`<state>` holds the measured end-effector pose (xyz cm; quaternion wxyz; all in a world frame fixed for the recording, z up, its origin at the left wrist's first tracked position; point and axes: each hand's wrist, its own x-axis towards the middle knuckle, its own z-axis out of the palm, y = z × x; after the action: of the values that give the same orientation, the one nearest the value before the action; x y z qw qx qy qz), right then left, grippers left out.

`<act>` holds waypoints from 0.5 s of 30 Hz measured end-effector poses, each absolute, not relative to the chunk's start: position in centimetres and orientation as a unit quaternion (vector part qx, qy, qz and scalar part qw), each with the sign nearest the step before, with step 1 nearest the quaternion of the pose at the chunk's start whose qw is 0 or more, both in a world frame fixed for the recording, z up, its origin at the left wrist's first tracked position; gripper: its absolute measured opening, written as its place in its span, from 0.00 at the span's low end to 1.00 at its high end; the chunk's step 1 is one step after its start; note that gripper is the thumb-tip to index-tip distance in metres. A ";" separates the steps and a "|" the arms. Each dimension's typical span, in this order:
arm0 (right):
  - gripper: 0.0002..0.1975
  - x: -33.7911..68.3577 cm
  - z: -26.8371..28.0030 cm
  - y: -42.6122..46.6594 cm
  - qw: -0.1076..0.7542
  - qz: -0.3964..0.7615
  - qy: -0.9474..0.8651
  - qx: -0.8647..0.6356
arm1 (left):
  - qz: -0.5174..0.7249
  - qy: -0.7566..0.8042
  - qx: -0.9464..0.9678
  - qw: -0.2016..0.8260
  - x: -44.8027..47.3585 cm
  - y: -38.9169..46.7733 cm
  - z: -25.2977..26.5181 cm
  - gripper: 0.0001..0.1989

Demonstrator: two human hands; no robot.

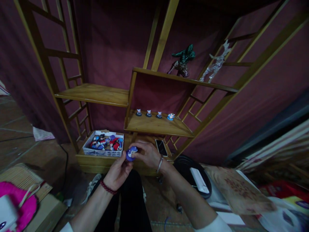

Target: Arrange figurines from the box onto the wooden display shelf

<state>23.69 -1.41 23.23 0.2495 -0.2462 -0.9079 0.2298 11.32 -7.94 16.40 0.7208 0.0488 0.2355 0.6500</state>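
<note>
Between my two hands is a small purple figurine (pixel 131 153) with a pale patch on its front. My left hand (pixel 118 172) grips it from the left and below, fingers closed. From the right, my right hand (pixel 147 154) pinches it with thumb and fingertips. To the left of my hands, a white box (pixel 103 153) holds many small figurines (pixel 106 142) in red, blue and purple, piled loosely. Several small figurines (pixel 149 113) stand in a row on the middle shelf (pixel 156 124), the rightmost (pixel 171 116) light blue.
A phone (pixel 161 147) lies on the low shelf right of my hands. Higher up stand a green figure (pixel 184 59) and a clear figure (pixel 217 61). Wooden posts frame the shelves. At lower left is a pink item (pixel 19 203) on a cardboard box (pixel 47 214); a black round object (pixel 185 166) sits right.
</note>
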 end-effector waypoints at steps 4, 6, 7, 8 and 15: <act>0.11 23.7 22.9 -1.5 0.251 0.220 -0.901 -0.277 | 0.649 0.245 0.031 0.720 11.5 -7.8 16.3 0.05; 0.11 23.8 22.6 -1.5 0.253 0.223 -0.899 -0.280 | 0.648 0.250 0.024 0.719 11.5 -7.8 16.2 0.05; 0.12 23.8 22.5 -1.5 0.255 0.226 -0.897 -0.281 | 0.646 0.252 0.021 0.720 11.5 -7.8 16.1 0.05; 0.13 23.8 22.4 -1.5 0.257 0.231 -0.895 -0.283 | 0.645 0.252 0.021 0.721 11.5 -7.8 16.0 0.05; 0.17 23.5 21.8 -1.4 0.271 0.280 -0.871 -0.299 | 0.643 0.259 0.021 0.720 11.2 -7.7 16.0 0.06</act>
<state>23.49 -1.44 21.82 0.2712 -0.2995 -0.8709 0.2797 11.17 -7.67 16.01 0.7200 0.0210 0.2591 0.6435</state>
